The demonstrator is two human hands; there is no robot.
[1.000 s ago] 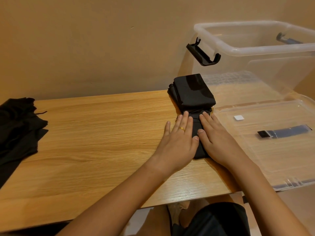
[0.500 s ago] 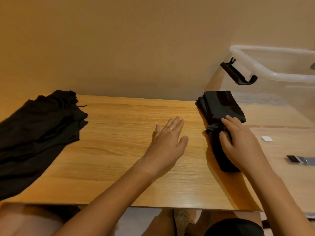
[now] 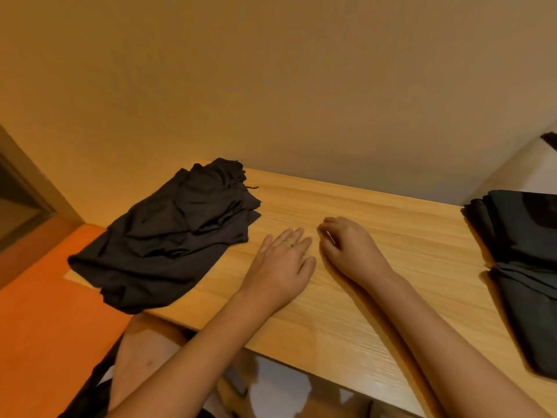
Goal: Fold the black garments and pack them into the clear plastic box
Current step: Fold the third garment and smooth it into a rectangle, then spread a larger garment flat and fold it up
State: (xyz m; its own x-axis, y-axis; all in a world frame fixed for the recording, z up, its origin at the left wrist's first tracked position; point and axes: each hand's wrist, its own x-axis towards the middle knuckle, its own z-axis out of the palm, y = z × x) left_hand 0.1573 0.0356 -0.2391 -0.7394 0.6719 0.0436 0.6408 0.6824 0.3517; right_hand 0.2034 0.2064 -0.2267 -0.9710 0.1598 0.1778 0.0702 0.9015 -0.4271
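A loose pile of black garments lies crumpled on the left end of the wooden table. Folded black garments lie at the table's right end, partly cut off by the frame edge. My left hand is over the table with straight fingers pointing toward the loose pile, a little short of it. Beside it, my right hand hovers with loosely curled fingers and holds nothing. The clear plastic box is almost out of view; only a corner with a black latch shows at the far right.
A plain wall runs behind the table. An orange floor and a dark door frame lie to the left. My knees show under the table's near edge.
The view has swung left. My right hand let go of the folded garment and both hands moved left across the table toward the loose pile.
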